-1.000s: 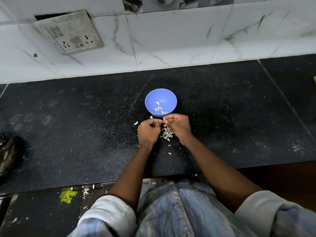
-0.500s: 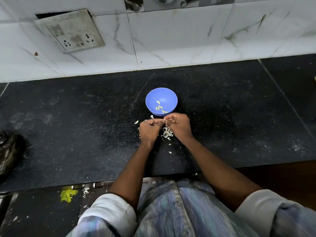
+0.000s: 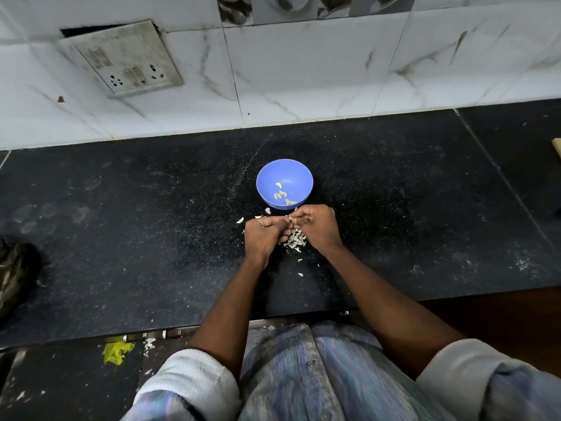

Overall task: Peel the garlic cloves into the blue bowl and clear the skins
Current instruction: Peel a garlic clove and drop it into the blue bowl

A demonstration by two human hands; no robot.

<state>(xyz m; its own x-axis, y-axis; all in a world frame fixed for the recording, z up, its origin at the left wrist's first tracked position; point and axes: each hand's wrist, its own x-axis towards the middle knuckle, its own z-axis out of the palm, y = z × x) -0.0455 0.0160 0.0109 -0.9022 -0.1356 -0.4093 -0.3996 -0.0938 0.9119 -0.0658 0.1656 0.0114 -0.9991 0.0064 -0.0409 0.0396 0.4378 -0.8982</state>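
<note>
The blue bowl (image 3: pixel 284 181) stands on the black counter, with several peeled garlic cloves (image 3: pixel 281 194) inside. Just in front of it my left hand (image 3: pixel 263 237) and my right hand (image 3: pixel 318 226) meet, fingertips together, pinching a small garlic clove (image 3: pixel 292 218) between them. Most of the clove is hidden by my fingers. A pile of pale garlic skins (image 3: pixel 295 240) lies on the counter under and between my hands. Loose garlic pieces (image 3: pixel 240 220) lie left of my left hand.
The black counter (image 3: pixel 136 238) runs to a white tiled wall with a switch plate (image 3: pixel 123 57). A dark bundle (image 3: pixel 13 271) sits at the left edge. Stray skin bits (image 3: pixel 300 274) lie near the front edge. A yellow scrap (image 3: pixel 117 352) lies below the counter.
Both hands stay together at the same spot in front of the bowl, with only small finger movements on the clove. The bowl has not moved.
</note>
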